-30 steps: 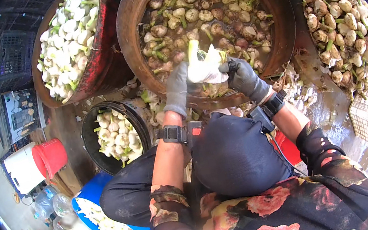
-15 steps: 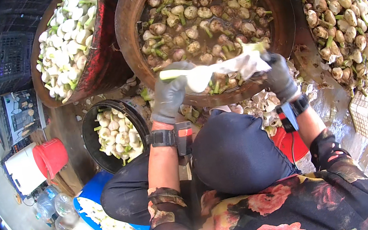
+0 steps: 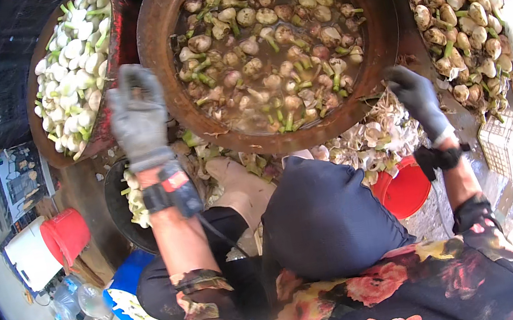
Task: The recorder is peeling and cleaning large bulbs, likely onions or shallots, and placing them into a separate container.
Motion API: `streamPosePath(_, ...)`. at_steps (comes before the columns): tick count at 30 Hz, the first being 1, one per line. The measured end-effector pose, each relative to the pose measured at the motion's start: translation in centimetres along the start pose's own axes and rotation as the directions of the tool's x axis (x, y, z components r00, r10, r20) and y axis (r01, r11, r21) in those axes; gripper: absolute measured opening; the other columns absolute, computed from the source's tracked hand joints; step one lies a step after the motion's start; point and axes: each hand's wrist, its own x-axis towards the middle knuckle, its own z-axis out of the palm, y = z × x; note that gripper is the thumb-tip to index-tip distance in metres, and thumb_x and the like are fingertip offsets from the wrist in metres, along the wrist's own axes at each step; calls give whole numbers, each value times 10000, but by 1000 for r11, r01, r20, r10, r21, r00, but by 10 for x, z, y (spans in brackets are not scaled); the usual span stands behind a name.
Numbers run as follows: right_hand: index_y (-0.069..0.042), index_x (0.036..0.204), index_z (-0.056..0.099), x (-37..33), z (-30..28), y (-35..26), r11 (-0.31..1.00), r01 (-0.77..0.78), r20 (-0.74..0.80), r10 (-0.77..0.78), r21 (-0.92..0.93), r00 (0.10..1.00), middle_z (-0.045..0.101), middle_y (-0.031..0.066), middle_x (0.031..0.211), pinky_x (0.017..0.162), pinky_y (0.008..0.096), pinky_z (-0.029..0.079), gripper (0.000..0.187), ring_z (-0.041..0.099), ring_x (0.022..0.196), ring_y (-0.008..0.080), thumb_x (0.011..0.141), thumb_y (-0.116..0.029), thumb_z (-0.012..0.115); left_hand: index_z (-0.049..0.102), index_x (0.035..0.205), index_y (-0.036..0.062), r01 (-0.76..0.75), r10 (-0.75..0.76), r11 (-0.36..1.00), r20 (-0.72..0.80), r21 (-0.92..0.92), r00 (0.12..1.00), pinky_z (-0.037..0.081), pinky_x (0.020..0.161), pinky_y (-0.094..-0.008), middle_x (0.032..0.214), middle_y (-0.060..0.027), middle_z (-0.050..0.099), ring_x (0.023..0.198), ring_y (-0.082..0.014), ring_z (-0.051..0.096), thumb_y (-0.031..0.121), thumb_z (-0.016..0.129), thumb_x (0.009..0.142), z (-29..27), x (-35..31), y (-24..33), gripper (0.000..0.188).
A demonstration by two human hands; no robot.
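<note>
My left hand [image 3: 139, 115], in a grey glove and smeared by motion, hangs between the red tub [image 3: 112, 62] and the wide brown basin [image 3: 152, 55]. A gap shows between its fingers, and no bulb is visible in it. White, cleaned garlic bulbs [image 3: 74, 49] with green stem stubs fill the red tub. In the basin, muddy unpeeled garlic bulbs [image 3: 266, 16] sit in brown water. My right hand [image 3: 416, 99], also gloved, is just off the basin's right rim, above scattered peels. Its fingers are loosely bent and apart, with nothing visible in them.
Unwashed garlic [image 3: 460, 17] is heaped at the right. Garlic peels [image 3: 375, 140] cover the ground before the basin. A black bucket [image 3: 119, 210] of garlic is partly behind my left forearm. A red bucket [image 3: 404, 193] stands by my knee, a blue basin [image 3: 130, 276] at the left.
The white garlic bulb and loose peel held between my hands have left them. My left hand has swung left toward the red tub; my right hand has moved right and down, off the basin.
</note>
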Motion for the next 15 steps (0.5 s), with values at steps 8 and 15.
streamPosePath(8,-89,1028,548,122,216,-21,869,445,814,-90,-217,574,542,157,1038,793,377,401,364,508,941,335,756,-309,446,462,1106,-13,173,-168,985,-214,3,962,465,799,-350,972,-120,562,919,-214,531,182,482,835,-41,-43,-75,335)
streamPosePath(15,-15,1040,535,125,252,-26,879,219,636,116,-423,763,516,186,1078,828,374,392,383,495,993,325,748,-253,460,450,1125,-8,46,-23,995,-257,86,966,477,778,-327,946,-111,565,866,-212,548,202,454,855,-51,-57,-52,342)
